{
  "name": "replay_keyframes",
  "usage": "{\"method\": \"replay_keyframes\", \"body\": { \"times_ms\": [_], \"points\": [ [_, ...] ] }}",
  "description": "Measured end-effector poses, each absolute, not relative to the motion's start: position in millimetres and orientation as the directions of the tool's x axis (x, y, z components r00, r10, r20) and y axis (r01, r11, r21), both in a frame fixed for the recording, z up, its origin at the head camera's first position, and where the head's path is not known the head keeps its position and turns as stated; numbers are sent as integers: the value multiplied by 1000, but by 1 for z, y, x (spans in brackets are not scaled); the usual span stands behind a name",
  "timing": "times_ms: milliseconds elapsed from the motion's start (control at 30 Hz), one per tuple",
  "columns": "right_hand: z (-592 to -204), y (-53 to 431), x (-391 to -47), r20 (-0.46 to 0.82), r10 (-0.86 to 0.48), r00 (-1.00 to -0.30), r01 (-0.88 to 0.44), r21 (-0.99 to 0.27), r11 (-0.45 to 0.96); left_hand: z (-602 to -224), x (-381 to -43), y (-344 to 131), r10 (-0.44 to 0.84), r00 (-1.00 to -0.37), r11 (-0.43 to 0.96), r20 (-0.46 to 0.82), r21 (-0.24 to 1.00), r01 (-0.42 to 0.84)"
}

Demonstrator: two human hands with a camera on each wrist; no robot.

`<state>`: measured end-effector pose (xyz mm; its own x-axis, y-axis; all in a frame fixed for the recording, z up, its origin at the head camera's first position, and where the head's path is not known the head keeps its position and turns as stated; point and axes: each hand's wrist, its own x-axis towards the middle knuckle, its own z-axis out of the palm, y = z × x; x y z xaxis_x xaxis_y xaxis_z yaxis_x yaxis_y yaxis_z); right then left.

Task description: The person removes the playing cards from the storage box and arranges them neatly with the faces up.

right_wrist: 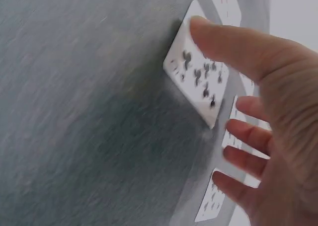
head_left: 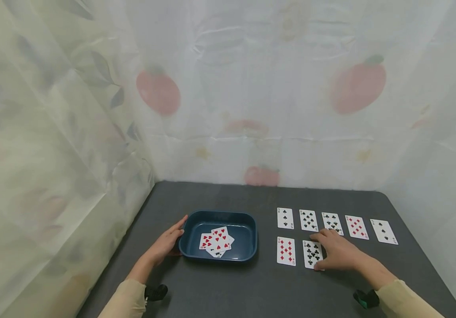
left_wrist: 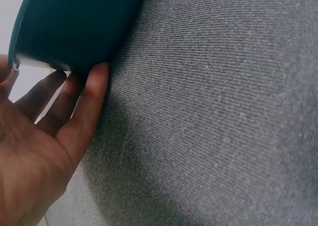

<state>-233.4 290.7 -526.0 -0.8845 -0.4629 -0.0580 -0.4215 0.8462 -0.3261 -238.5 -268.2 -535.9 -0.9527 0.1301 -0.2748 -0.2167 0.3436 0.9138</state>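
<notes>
My left hand (head_left: 167, 240) rests against the left side of a dark blue tray (head_left: 251, 247), its fingertips (left_wrist: 99, 72) touching the outer wall. In the tray lies a loose overlapping pile of playing cards (head_left: 220, 238), red hearts on top. On the right, my right hand (head_left: 337, 251) is over a clubs playing card (head_left: 311, 254) in the near row. Its thumb (right_wrist: 213, 39) lies on the face of that card, while the other fingers are spread apart beyond it, not curled round it. The card looks flat on the table in the head view.
A diamonds card (head_left: 286, 251) lies left of the clubs card. Behind them runs a row of several face-up cards, from a black card (head_left: 285, 218) to a spades card (head_left: 384, 232) at the right. The dark table (head_left: 228, 291) is enclosed by pale printed curtains (head_left: 259, 88).
</notes>
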Motion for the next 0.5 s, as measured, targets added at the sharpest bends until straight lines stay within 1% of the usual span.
{"method": "replay_keyframes", "body": {
  "times_ms": [100, 267, 367, 500],
  "points": [
    [-520, 280, -236, 23, -470, -882, -451, -327, 830, -537, -238, -268, 128, -953, 341, -274, 915, -217],
    [-507, 246, -243, 159, -510, -845, -532, -329, 780, -538, -239, -267, 128, -953, 342, -275, 914, -218],
    [-500, 219, -249, 196, -537, -820, -570, -348, 744, -538, -239, -267, 128, -954, 347, -272, 913, -214],
    [-490, 179, -256, 197, -595, -779, -620, -384, 684, -538, -239, -266, 119, -955, 354, -272, 910, -215]
  ]
}}
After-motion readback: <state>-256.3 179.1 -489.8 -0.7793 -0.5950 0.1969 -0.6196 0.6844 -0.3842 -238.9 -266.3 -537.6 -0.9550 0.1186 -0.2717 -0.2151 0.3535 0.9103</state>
